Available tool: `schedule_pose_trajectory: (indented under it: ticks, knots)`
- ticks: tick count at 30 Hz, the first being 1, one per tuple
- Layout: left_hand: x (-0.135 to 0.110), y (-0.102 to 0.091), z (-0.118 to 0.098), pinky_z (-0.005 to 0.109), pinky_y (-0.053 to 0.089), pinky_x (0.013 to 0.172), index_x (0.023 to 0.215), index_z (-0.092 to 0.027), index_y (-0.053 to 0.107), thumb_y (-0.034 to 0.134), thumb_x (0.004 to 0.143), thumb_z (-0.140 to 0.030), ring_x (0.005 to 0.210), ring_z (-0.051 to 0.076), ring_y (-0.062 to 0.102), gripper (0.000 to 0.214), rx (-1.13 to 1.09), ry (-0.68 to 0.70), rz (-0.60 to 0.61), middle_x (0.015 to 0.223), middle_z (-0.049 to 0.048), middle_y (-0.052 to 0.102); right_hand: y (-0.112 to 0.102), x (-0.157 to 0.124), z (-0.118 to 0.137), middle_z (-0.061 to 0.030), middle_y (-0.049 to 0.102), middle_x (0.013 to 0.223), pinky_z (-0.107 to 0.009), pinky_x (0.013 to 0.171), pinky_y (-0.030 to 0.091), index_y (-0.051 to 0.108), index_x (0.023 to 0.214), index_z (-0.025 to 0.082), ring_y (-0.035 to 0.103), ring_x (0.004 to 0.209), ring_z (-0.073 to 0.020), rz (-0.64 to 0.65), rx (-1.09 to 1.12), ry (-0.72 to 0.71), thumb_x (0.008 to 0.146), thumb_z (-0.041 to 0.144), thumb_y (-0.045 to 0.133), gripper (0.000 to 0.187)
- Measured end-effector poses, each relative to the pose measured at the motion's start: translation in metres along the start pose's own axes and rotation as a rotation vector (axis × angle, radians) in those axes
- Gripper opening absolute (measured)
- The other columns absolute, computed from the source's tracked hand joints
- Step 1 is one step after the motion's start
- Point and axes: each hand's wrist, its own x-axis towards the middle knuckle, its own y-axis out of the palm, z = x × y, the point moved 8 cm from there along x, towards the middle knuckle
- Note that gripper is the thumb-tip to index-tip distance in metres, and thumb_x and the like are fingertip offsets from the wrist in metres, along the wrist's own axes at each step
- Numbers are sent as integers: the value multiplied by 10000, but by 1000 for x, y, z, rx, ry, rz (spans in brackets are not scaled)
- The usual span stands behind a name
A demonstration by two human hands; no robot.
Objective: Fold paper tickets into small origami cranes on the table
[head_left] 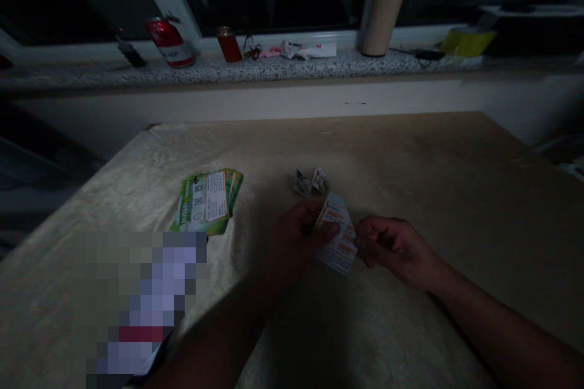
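A folded printed paper point(338, 249), pale with orange and dark text, is held a little above the table. My left hand point(303, 231) grips its left side, with the thumb lying across the printed face. At the paper's right edge, the closed fingers of my right hand point(395, 249) pinch it. Just beyond the paper stand two small folded paper pieces point(311, 182) with pointed tips. To the left lies a fanned stack of green printed leaflets point(203, 202), apart from both hands.
A blurred-out, pixelated object point(155, 298) lies at the table's lower left. Behind the table point(410, 152) runs a speckled windowsill point(283, 71). On it are a red can point(171, 44), a small amber-red bottle point(229, 45), a cardboard tube point(387, 3) and a yellow item point(468, 42).
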Motion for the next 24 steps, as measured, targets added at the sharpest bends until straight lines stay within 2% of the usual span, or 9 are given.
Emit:
schedule_pose_trajectory:
  ticks: [7,11,15,19,24]
  knots:
    - [1,-2,1,272,617,645,1061,-160,686,842,753,-273,735,196,766,364,6,-11,-12,900,54,805,-4,0,-3,-11,625,648,-227,522,437,671,789,159,547,556,-107,-39,-1,16,900,500,697,359]
    - [2,-1,2,272,617,654,1098,-175,675,836,769,-288,741,191,768,383,-9,-15,10,913,46,810,-8,0,-3,-10,622,617,-227,508,418,671,759,162,532,534,-106,-73,-51,0,899,497,693,363]
    - [3,-6,1,303,617,689,1136,-166,652,831,776,-317,768,206,767,430,28,-5,-24,938,68,811,-10,1,-5,-9,616,620,-245,516,413,667,765,168,518,535,-113,-81,-66,9,907,509,667,370]
    - [1,-5,-2,313,602,673,1182,-160,623,798,799,-328,782,225,761,453,147,-5,-13,955,87,802,-12,2,-2,1,581,641,-256,518,381,637,744,181,488,572,-122,-125,-194,-17,925,477,647,347]
    - [-2,2,-3,311,590,662,1254,-179,579,707,871,-319,815,234,758,427,359,8,57,973,82,785,-11,1,4,4,573,672,-279,563,412,583,710,200,507,612,-138,-149,-359,-94,936,394,642,304]
